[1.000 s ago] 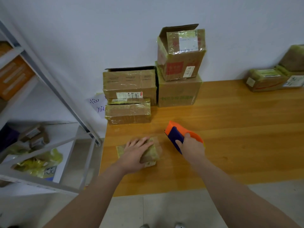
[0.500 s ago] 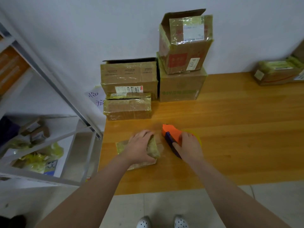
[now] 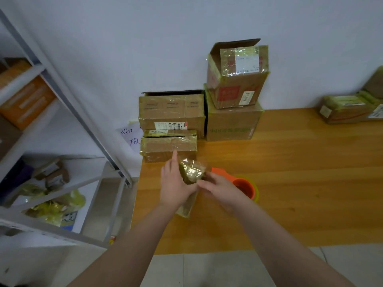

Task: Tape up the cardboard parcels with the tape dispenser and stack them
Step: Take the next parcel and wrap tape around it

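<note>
A small parcel (image 3: 191, 172) wrapped in shiny yellowish tape stands tilted on end over the wooden table (image 3: 300, 183), near its left edge. My left hand (image 3: 176, 183) grips its left side, index finger pointing up. My right hand (image 3: 219, 189) holds its right edge with the fingertips. The orange tape dispenser (image 3: 243, 186) lies on the table just behind my right hand, partly hidden by it. A flat taped parcel (image 3: 167, 149) lies just beyond the small one.
Against the wall stand a taped box (image 3: 172, 112), a bigger box (image 3: 232, 125) and an open-flapped box (image 3: 238, 79) on top of it. More parcels (image 3: 348, 109) sit at the far right. A metal shelf rack (image 3: 62, 104) stands left of the table.
The small parcel, flat under my left hand before, now stands tilted between both hands. My right hand has left the dispenser's handle and moved onto the parcel; the dispenser rests on the table.
</note>
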